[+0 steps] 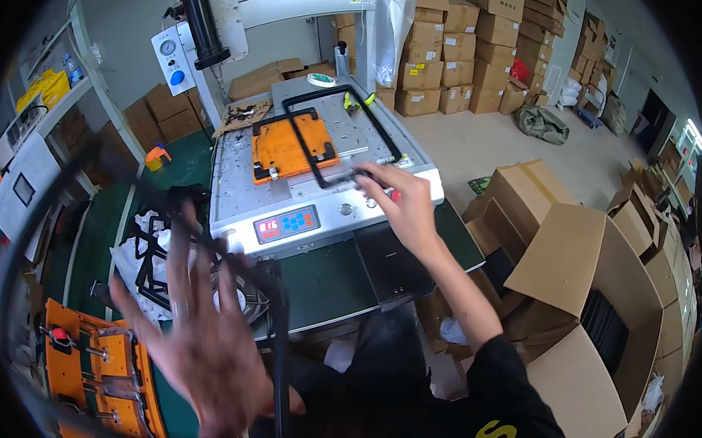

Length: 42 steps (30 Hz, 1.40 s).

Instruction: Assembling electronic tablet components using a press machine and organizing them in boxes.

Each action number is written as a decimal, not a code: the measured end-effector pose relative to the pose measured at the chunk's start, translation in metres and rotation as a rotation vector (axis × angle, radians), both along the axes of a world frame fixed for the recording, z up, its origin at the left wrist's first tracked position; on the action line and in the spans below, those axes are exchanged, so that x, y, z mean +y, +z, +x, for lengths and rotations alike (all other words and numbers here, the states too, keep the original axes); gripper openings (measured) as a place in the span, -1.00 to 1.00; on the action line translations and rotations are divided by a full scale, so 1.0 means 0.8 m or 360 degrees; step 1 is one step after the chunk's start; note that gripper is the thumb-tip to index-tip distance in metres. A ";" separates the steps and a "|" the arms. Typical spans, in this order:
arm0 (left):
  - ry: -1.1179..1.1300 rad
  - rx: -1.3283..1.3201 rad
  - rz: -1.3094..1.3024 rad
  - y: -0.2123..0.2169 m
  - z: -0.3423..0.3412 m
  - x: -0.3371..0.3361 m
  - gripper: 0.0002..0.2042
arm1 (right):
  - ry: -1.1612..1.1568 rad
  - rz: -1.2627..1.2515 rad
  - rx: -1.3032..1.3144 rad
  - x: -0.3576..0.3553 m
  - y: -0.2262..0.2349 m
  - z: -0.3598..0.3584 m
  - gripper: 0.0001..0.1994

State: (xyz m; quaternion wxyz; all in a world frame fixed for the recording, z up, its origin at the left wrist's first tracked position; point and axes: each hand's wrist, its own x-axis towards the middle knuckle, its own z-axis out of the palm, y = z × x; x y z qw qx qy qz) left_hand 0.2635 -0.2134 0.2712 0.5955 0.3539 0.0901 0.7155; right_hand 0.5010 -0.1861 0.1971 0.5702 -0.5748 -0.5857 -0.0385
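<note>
Warehouse floor, stacked cardboard boxes [445, 50] along the back wall, open cartons [573, 272] on your right. Centre is a grey benchtop machine [319, 197] with a control panel [287, 223] on its front edge and an orange fixture plate [289, 147] on the bed. Your right hand [401, 205] reaches over the front right corner of the bed, fingertips [365, 175] pinched on the near edge of a black rectangular frame [339, 133] that lies across the plate and bed. Your left hand [196, 343] is low left, blurred, fingers spread wide open, with a second black frame [279, 339] just beside the palm; can't tell if it's gripped. An orange jig [99, 371] sits below left, and more black frames [149, 251] lie on white wrap behind that hand.
</note>
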 end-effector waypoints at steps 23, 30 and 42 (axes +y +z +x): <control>0.0347 0.0936 -0.0162 -0.215 -0.125 -0.005 0.13 | -0.0193 -0.0286 -0.0148 0.073 -0.010 0.006 -0.75; 0.0243 0.0955 0.0112 -0.217 -0.085 0.016 -0.02 | -0.0659 -0.0479 -0.0450 -0.045 -0.093 0.059 -0.56; -0.0432 0.0940 0.0015 -0.195 -0.063 0.017 0.07 | -0.0727 -0.0527 -0.0414 -0.053 -0.058 0.015 -0.37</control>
